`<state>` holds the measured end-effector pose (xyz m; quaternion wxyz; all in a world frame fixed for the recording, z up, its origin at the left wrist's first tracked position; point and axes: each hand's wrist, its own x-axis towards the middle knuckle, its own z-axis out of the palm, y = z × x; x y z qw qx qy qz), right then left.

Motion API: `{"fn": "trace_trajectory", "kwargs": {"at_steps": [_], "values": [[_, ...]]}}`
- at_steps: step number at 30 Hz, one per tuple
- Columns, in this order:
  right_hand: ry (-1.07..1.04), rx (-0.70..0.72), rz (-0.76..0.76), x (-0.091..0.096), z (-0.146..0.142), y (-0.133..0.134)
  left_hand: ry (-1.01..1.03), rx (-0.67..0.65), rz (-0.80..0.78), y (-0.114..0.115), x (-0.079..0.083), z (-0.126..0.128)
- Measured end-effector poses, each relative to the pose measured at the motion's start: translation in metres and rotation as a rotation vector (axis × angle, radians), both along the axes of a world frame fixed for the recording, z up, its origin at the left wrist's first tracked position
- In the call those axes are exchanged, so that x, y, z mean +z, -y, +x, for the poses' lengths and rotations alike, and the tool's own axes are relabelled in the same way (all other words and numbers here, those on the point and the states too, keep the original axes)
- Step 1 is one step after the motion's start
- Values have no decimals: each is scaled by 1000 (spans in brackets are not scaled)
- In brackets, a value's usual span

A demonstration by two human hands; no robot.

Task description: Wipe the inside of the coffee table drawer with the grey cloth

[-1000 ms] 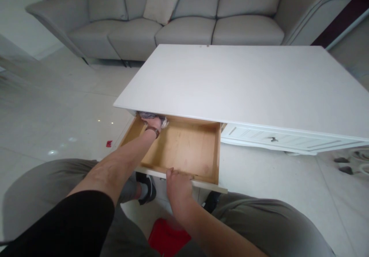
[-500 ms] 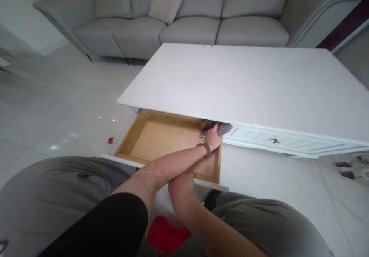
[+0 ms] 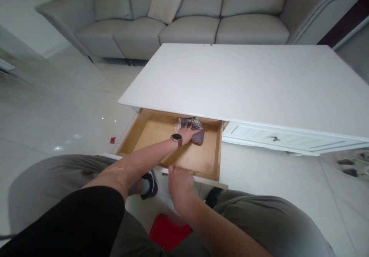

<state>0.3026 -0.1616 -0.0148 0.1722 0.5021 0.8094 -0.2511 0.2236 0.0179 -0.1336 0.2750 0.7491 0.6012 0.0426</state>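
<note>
1 cloth lay in the open drawer, toward its back, under the left hand, whose fingers were spread over it. The right hand curled around the drawer's front edge. Behind stood the white counter, with a sofa beyond it.

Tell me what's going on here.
A person is at a white table with one drawer pulled out. The left hand lies spread on a patterned cloth, against the drawer's bottom toward the back. The right hand grips the drawer's front edge. The other drawer, to the right, is shut.
</note>
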Motion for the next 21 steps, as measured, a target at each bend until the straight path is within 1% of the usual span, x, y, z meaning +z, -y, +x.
{"fn": "trace_trajectory", "kwargs": {"at_steps": [2,4,6,8,10,11,12,14,15,16,18,19,21], "values": [[0,17,-12,0,1,0,-60,3,5,-1,-1,-24],[7,30,-31,1,1,-1,-97,54,9,-2,2,-41],[12,32,-41,2,1,-1,-53,156,-9,-4,9,-47],[12,27,-31,2,1,-1,25,258,-34,-7,16,-39],[12,16,-14,2,0,0,122,309,-61,-9,22,-18],[15,8,-8,2,-1,0,180,302,-75,-10,24,-3],[19,0,-1,1,-2,0,331,300,-114,-10,26,15],[36,-10,14,0,-4,0,585,247,-172,-8,27,52],[53,-5,13,-1,-5,-1,648,198,-178,-6,28,71],[73,9,4,-1,-5,-2,667,140,-165,-4,29,87],[107,51,-28,-1,-5,-5,625,58,-108,-2,32,111],[116,69,-43,-1,-5,-6,592,31,-94,-2,34,118],[120,82,-58,0,-5,-8,551,-4,-107,-6,37,120]]}}
